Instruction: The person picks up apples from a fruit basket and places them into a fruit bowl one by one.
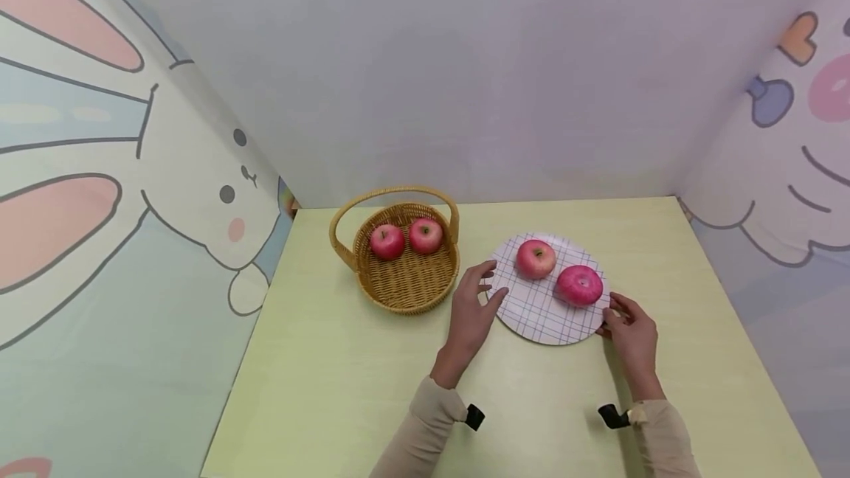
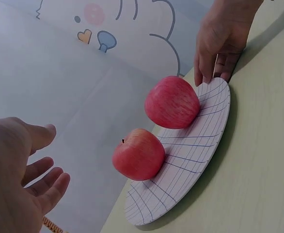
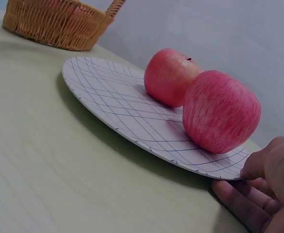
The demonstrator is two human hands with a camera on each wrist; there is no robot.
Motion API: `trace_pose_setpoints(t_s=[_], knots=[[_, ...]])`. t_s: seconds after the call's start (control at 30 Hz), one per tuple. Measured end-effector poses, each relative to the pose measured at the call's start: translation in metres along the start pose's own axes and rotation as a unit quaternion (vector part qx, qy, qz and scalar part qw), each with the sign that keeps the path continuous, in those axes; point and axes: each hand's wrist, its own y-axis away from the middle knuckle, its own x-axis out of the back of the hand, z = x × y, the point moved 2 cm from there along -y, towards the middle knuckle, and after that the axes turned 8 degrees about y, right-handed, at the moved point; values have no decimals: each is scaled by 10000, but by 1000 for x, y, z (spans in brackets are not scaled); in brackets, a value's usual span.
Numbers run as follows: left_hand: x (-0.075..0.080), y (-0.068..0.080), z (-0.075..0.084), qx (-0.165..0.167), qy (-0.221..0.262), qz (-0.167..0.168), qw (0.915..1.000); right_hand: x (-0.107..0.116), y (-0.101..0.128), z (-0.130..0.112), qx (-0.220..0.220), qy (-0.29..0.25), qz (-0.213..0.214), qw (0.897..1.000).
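A white plate (image 1: pixel 538 316) with blue grid lines carries two red apples. The paler apple (image 1: pixel 535 259) sits toward the back, and the darker apple (image 1: pixel 580 286) lies nearer the right rim. My right hand (image 1: pixel 633 338) pinches the plate's right edge; the right wrist view shows the thumb (image 3: pixel 254 165) at the rim and fingers (image 3: pixel 241 199) underneath. By the plate's left edge is my left hand (image 1: pixel 473 308), fingers loosely bent and thumb spread apart. In the left wrist view this hand (image 2: pixel 16 170) has nothing in its grasp.
Left of the plate stands a wicker basket (image 1: pixel 405 286) with a tall arched handle (image 1: pixel 398 190). Two more red apples (image 1: pixel 387 242) lie inside it. The pale yellow table (image 1: pixel 319 389) meets a plain wall behind and cartoon-printed walls at both sides.
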Motion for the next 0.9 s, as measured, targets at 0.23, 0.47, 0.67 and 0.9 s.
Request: trace_pose_setpoints(t_s=[0.23, 0.47, 0.67, 0.9], knots=[[17, -1, -7, 439, 2, 297, 9986, -1, 3, 0, -9, -105, 22, 9999], [33, -11, -14, 500, -240, 488, 9973, -1, 2, -2, 2, -146, 65, 9999], [48, -19, -23, 841, -332, 719, 9933, 0, 1, -2, -31, -137, 44, 9999], [68, -35, -33, 1105, -1098, 910, 9836, -1, 1, -2, -10, -193, 88, 9998]])
